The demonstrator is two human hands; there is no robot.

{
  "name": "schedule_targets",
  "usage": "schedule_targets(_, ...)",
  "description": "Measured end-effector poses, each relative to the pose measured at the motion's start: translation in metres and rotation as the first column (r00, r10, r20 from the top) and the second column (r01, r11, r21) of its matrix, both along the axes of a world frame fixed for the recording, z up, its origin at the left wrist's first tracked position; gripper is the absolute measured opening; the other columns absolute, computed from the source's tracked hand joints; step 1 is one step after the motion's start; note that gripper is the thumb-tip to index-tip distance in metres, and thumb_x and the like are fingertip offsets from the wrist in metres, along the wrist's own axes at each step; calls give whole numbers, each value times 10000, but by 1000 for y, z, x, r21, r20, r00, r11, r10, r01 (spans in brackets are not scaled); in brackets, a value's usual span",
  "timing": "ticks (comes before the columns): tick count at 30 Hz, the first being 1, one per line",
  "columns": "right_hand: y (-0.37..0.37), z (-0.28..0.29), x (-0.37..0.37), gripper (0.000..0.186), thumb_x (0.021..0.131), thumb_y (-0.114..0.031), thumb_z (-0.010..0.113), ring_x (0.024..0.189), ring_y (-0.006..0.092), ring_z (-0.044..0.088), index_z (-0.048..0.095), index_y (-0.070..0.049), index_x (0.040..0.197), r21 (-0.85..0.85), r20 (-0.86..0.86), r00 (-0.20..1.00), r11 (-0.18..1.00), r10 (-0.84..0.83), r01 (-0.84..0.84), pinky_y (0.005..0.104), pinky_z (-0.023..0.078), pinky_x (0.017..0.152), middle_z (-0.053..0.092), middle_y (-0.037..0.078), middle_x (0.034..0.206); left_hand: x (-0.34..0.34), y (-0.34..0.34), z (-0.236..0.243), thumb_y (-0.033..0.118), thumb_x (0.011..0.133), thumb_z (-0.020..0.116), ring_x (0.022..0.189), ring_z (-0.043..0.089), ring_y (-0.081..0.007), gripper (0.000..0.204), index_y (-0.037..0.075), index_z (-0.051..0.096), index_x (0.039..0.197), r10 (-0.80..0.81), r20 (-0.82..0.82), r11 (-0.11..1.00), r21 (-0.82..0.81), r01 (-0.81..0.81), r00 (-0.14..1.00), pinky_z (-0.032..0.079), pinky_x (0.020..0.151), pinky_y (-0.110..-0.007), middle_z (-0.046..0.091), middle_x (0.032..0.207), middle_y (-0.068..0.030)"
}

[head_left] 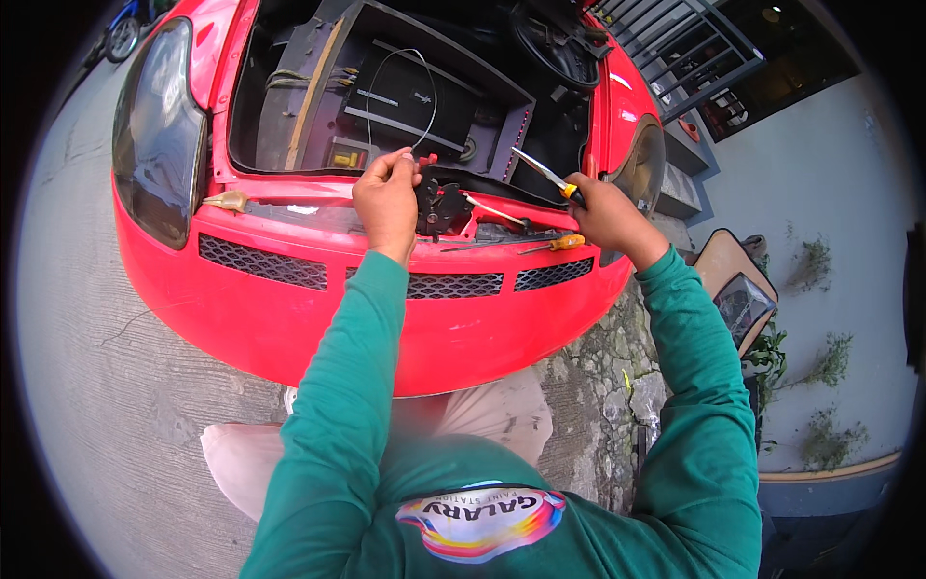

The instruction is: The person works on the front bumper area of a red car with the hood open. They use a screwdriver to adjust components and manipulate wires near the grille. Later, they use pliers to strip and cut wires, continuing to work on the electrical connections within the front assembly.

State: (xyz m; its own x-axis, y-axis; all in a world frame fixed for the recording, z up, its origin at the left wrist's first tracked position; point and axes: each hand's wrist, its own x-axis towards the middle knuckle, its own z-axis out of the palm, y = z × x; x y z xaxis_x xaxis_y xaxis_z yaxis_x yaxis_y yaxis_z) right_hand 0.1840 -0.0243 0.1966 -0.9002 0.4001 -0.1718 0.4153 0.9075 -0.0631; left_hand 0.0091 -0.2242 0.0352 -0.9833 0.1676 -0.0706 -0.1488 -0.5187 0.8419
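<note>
My left hand [388, 205] pinches a thin grey wire [434, 85], which rises in a large loop over the open front compartment of a red car. In my right hand [613, 218] are long-nose pliers [540, 169] with yellow and black handles, their jaws pointing up and left, apart from the wire. Between my hands, a black latch mechanism [442, 208] sits at the compartment's front edge. A screwdriver [566, 241] with an orange-yellow handle lies on the red bodywork just below my right hand. Right of the latch is a pale, thin rod or cable [494, 208].
The compartment holds a grey box [521, 116] with a black unit [415, 92] inside. A tan, pointed object [228, 201] rests by the left headlight [164, 135]. Mesh grilles [262, 261] line the red bumper [482, 338]. Steps [677, 188] and a railing [680, 48] stand at right.
</note>
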Motion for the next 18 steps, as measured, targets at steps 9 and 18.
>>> schedule_targets(9,24,-37,64,403,911,-25,632,1084,471,672,606,-25,1314,-124,-126,991,992,-49,33,532,533,918,709,278,1116,-16,-27,6,3,1008,692,859,712,-108,210,-56,728,1206,-238,-55,965,-123,230,970,592,778,-217,757,1021,-90)
schedule_targets(18,7,-57,66,385,930,-68,655,1090,457,674,611,-42,1312,-74,-200,976,992,88,-104,546,529,933,717,251,1106,-19,-46,5,-71,982,667,1032,751,-201,312,-114,665,1290,-325,-42,946,-5,325,945,602,915,-262,745,1164,-175)
